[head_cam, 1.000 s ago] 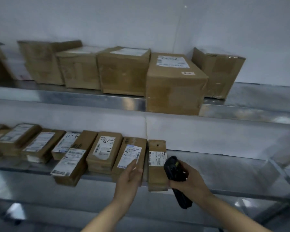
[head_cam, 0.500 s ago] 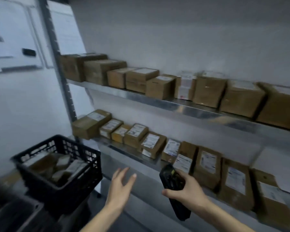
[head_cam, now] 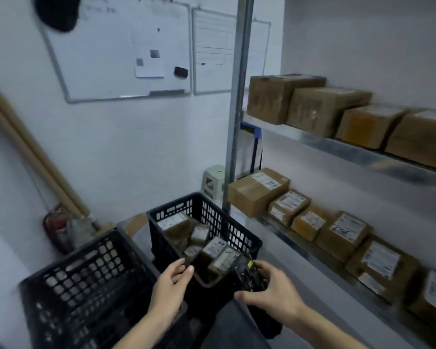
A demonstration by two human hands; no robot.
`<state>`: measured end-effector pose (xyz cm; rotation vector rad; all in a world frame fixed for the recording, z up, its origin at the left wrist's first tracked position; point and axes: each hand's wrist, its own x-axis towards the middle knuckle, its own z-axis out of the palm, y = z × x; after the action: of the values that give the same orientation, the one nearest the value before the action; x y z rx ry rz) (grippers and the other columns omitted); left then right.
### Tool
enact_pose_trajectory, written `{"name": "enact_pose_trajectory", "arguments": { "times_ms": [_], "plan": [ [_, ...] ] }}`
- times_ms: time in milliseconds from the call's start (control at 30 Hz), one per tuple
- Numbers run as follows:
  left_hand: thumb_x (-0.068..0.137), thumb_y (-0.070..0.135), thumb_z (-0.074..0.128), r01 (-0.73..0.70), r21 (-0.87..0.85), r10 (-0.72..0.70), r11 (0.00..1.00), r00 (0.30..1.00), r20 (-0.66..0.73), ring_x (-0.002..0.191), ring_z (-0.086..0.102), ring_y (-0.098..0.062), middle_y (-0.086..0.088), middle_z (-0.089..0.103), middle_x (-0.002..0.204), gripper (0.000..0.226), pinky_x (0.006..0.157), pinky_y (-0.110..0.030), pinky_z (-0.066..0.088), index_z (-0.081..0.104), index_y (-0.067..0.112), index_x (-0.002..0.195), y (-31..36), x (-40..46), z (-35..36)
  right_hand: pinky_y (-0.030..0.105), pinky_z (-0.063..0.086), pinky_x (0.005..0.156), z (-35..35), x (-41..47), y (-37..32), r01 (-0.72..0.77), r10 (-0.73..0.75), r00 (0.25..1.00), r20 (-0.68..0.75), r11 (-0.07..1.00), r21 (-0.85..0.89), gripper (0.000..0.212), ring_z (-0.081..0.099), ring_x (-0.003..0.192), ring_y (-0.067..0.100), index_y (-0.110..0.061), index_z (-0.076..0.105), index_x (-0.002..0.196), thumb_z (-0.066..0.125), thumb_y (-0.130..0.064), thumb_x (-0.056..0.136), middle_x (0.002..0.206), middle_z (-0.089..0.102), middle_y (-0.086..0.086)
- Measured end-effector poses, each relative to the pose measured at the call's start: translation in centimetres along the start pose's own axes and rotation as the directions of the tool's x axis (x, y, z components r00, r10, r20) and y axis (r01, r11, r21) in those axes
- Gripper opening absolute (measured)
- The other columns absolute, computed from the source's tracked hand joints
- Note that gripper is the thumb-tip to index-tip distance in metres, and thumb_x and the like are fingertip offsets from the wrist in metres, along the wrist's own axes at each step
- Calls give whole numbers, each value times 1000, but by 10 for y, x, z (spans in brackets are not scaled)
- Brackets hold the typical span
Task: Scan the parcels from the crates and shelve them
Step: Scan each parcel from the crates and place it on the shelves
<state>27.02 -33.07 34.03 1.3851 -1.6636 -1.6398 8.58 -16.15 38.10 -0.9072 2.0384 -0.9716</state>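
Note:
A black plastic crate point(head_cam: 227, 230) in the centre holds several small brown parcels point(head_cam: 213, 245) with white labels. My left hand point(head_cam: 170, 285) hovers over the crate's near rim, fingers relaxed, holding nothing. My right hand point(head_cam: 269, 290) grips a black handheld scanner point(head_cam: 248, 274) just right of the crate's near corner. On the right, a metal shelf point(head_cam: 320, 250) carries a row of labelled parcels point(head_cam: 342, 230). An upper shelf point(head_cam: 350, 149) carries bigger brown boxes point(head_cam: 317, 109).
A second black crate point(head_cam: 86, 280) stands at the lower left, its inside dark. A steel upright post point(head_cam: 237, 102) rises behind the crates. Whiteboards point(head_cam: 116, 49) hang on the wall. Cardboard tubes point(head_cam: 30, 157) lean at the left. A small plastic stool point(head_cam: 213, 180) sits beyond the post.
My view has swung left from the shelves to the crates. My left hand left the shelved parcel and now sits over the crate's rim. My right hand kept the scanner.

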Motion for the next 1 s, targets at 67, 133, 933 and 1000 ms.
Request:
{"name": "enact_pose_trajectory", "arguments": {
  "times_ms": [67, 133, 933, 1000],
  "plan": [
    [98, 38, 62, 27, -4, -27, 1000, 1000, -6, 125, 55, -18, 7, 58, 125, 48, 103, -34, 45, 53, 24, 143, 0, 33, -9, 27, 50, 103, 6, 39, -1, -10, 10, 1000, 22, 1000, 8, 96, 62, 117, 4, -31, 57, 137, 95, -59, 53, 127, 66, -17],
    [98, 37, 61, 54, -6, -54, 999, 999, -9, 126, 55, -19, 6, 58, 131, 49, 105, -35, 45, 51, 23, 145, 1, 73, -14, 33, 45, 111, 9, 84, 0, -33, 32, 999, 42, 999, 25, 108, 58, 126, 10, -28, 53, 144, 96, -61, 51, 134, 62, -13],
    [101, 35, 58, 255, -63, -262, 965, 915, -306, 142, 38, -23, 0, 29, 160, 64, 119, -41, 32, 32, 15, 156, -51, 465, 4, 25, 47, 92, 104, 521, 38, -171, 155, 958, 242, 984, 48, 70, 59, 102, 3, -41, 45, 121, 96, -32, 72, 104, 54, -29],
    [102, 32, 56, 277, -48, -277, 960, 903, -329, 142, 36, -24, 0, 19, 162, 64, 118, -39, 32, 30, 11, 157, -58, 479, 6, 24, 46, 91, 115, 536, 36, -175, 157, 957, 244, 983, 56, 75, 58, 98, 0, -40, 47, 128, 96, -32, 72, 106, 55, -28]
  ]
}}
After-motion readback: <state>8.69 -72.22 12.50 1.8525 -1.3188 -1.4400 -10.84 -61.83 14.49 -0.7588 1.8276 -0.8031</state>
